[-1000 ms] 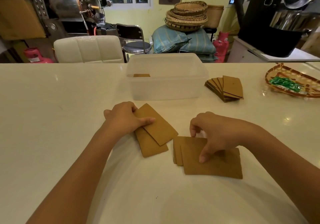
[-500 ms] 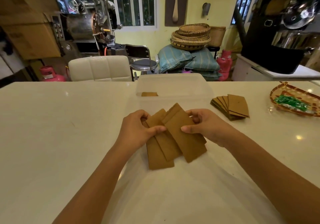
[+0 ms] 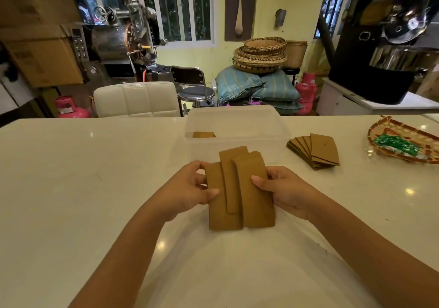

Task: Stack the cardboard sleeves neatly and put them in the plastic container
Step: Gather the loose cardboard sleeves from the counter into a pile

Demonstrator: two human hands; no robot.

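Several brown cardboard sleeves (image 3: 240, 188) are held upright-ish above the white table, fanned and overlapping, between both hands. My left hand (image 3: 190, 188) grips their left edge, thumb across the front. My right hand (image 3: 282, 188) grips the right edge. Behind them stands the clear plastic container (image 3: 280, 129), open, with one brown sleeve (image 3: 203, 134) lying inside at its left. A second pile of sleeves (image 3: 316, 150) lies fanned on the table to the container's right.
A woven tray (image 3: 389, 127) with green packets (image 3: 395, 144) sits at the table's right edge. A white padded chair (image 3: 137, 99) stands beyond the far table edge. The white table (image 3: 71, 188) spreads wide to the left.
Both hands picked the two groups of sleeves off the table and brought them together; since half a second ago the sleeves have been turned more upright and closed up into a tighter bundle.
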